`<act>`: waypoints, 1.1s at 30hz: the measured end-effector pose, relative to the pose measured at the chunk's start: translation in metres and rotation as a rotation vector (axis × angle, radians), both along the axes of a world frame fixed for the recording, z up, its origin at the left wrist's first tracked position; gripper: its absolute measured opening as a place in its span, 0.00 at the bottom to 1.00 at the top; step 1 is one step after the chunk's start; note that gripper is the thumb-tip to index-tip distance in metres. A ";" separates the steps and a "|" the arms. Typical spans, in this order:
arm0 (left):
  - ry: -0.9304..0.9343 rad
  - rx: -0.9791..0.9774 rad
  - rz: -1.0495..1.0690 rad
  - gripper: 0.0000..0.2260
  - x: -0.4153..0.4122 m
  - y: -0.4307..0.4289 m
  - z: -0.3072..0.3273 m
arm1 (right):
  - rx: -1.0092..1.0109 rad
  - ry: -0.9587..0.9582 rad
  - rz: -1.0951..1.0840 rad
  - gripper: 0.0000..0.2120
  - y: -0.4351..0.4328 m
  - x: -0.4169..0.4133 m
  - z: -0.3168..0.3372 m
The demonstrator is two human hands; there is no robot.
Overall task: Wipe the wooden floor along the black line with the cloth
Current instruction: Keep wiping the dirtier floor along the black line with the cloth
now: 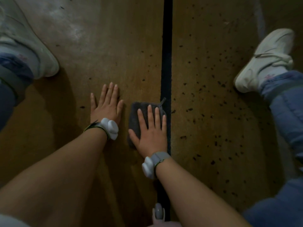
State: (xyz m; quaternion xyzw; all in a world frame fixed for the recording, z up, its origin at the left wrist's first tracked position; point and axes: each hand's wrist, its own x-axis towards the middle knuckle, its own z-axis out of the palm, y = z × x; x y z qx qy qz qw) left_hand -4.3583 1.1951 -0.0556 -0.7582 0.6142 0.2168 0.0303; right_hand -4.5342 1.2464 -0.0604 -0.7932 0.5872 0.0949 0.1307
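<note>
indoors, low on a worn wooden floor (pixel 114 51) crossed by a straight black line (pixel 167 46), as in a gym or hall; dark specks (pixel 213 79) to its right, pale scuffed patch (pixel 68 25) at left, white sneakers (pixel 265 58) on either side.

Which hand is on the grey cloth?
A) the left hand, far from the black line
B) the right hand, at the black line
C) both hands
B: the right hand lies flat on the cloth at the black line; the left hand rests on bare floor.
</note>
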 end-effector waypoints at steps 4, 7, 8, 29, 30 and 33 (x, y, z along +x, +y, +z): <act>0.041 -0.013 -0.079 0.26 0.013 0.006 0.001 | 0.024 0.019 -0.054 0.34 -0.009 -0.031 0.002; 0.073 -0.042 -0.111 0.25 0.021 0.016 0.001 | -0.022 0.034 -0.193 0.34 -0.012 -0.063 0.003; 0.088 -0.044 -0.107 0.25 0.022 0.020 0.001 | -0.021 0.037 -0.208 0.35 -0.012 -0.069 0.003; 0.052 0.072 -0.008 0.28 0.001 0.033 0.003 | 0.034 0.062 -0.204 0.35 -0.017 -0.072 0.002; 0.049 0.073 -0.006 0.28 -0.001 0.033 0.005 | 0.058 0.065 -0.204 0.35 -0.019 -0.072 0.003; 0.053 0.062 0.009 0.28 -0.005 0.033 0.008 | 0.099 0.067 -0.198 0.35 -0.023 -0.072 0.005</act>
